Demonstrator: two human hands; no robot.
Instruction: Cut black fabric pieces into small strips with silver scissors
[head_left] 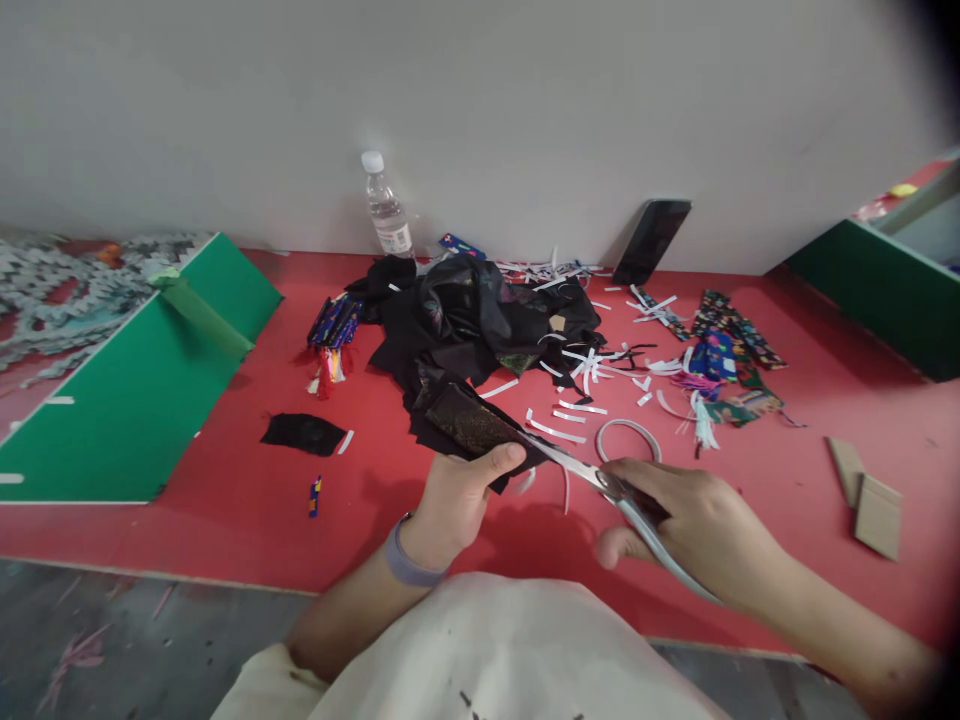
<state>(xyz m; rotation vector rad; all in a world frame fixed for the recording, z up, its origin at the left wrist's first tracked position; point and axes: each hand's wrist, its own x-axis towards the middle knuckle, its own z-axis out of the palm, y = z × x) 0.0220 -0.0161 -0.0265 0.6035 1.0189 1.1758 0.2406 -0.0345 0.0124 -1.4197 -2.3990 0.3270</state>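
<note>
My left hand [459,500] is closed on a folded piece of black fabric [472,425], its thumb pressed on top. The fabric has a gold-speckled pattern. In my right hand [686,510] I grip a pair of scissors [574,465], fingers around the handles. The blades reach left to the fabric's right end, close to my left thumb. Whether the blades have fabric between them cannot be told. Behind lies a heap of black fabric [484,300]. White strips [559,428] and a white ring [630,425] lie beyond the scissors.
A water bottle [388,215] and a phone [652,240] lean against the grey wall. Green panels [112,420] flank the red table [247,540]. Patterned scraps [739,330] and cardboard pieces [877,515] lie right. A black scrap [304,434] lies left.
</note>
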